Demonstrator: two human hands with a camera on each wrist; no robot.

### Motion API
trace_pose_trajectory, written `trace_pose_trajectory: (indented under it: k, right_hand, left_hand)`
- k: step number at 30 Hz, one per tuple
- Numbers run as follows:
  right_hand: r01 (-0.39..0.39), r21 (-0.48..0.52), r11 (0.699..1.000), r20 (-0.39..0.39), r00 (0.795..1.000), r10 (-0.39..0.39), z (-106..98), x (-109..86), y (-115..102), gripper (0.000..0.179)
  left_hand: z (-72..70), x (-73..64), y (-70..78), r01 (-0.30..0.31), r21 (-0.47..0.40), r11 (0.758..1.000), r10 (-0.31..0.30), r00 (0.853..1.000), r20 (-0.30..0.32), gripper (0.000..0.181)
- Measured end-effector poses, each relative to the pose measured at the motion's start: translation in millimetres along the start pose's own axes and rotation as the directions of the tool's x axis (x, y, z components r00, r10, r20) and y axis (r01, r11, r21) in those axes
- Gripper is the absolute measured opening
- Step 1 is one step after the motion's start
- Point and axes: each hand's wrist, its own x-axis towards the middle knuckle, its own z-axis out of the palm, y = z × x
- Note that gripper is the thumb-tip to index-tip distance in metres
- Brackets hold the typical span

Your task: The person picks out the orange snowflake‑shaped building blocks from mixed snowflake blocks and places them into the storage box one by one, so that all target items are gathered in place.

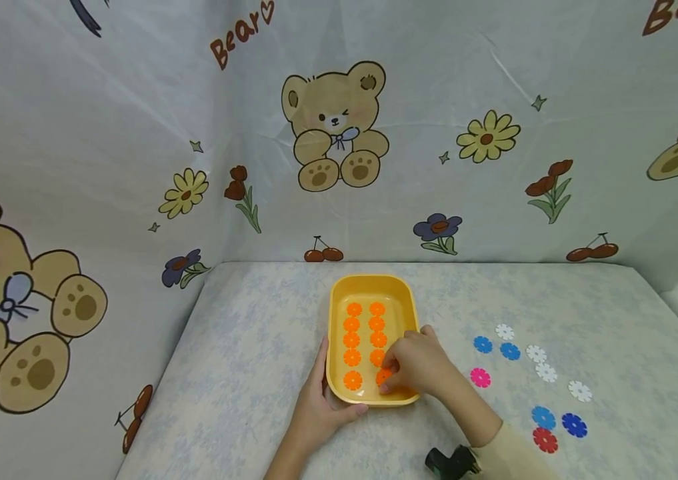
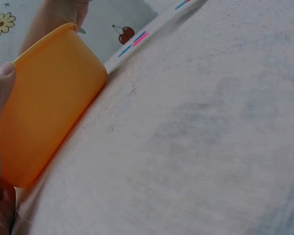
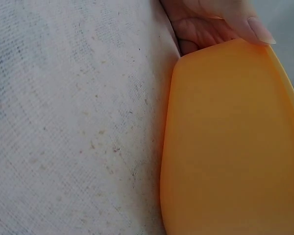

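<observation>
A yellow plastic box (image 1: 397,310) with rounded corners stands on the cloth-covered table. Inside it lie two columns of orange flower-shaped discs (image 1: 352,340). My left hand (image 1: 318,410) grips the box at its near left corner, with the thumb (image 3: 257,30) on the near rim and the fingers along the left side. Reaching over the right wall, my right hand (image 1: 419,363) has thumb and index finger around the nearest orange flower disc (image 1: 383,376) of the right column, close to the box floor. The box's outer wall (image 2: 54,98) hides the discs in both wrist views.
To the right of the box lie loose flower discs: several white (image 1: 536,353), several blue (image 1: 510,351), one pink (image 1: 480,378) and one red (image 1: 545,440). A black device (image 1: 453,463) is at the right wrist. A bear-printed cloth (image 1: 399,220) hangs behind the table.
</observation>
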Motion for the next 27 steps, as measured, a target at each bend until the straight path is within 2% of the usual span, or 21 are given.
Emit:
trace_pose_trajectory:
  k: [22, 27]
  right_hand:
    - [-0.019, -0.035, 0.999, 0.001, 1.000, 0.019, 1.4, 2.8, 0.5, 0.034]
    - [-0.014, -0.012, 1.000, -0.013, 1.000, 0.014, -0.7, 1.7, -0.2, 0.030]
  left_hand:
    - [0.4, 2.0, 1.7, 0.013, 0.008, 1.000, -0.013, 1.000, -0.006, 0.121]
    - [0.7, 2.4, 3.0, 0.013, -0.002, 1.000, -0.013, 1.000, -0.003, 0.121]
